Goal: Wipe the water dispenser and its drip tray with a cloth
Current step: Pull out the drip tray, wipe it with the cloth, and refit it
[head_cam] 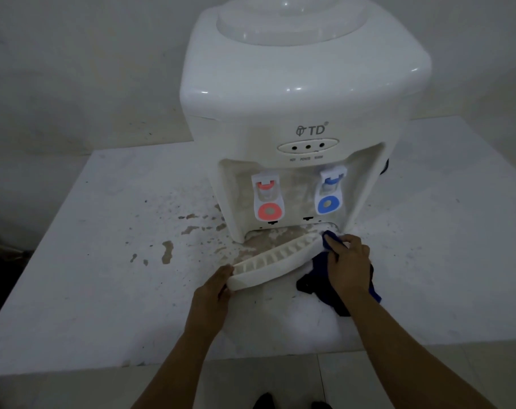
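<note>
A white tabletop water dispenser (304, 93) stands on a white table, with a red tap (268, 202) and a blue tap (329, 193) in its recess. The white ribbed drip tray (276, 262) is out of the recess and tilted in front of it. My left hand (218, 286) grips the tray's near left end. My right hand (349, 258) holds a dark blue cloth (335, 286) against the tray's right end, close to the dispenser's base; most of the cloth hangs below the hand.
The white table (103, 276) has brown stains and flaked patches (167, 251) left of and under the dispenser. Its front edge runs just below my forearms, with tiled floor and my feet (265, 401) beneath. A grey wall stands behind.
</note>
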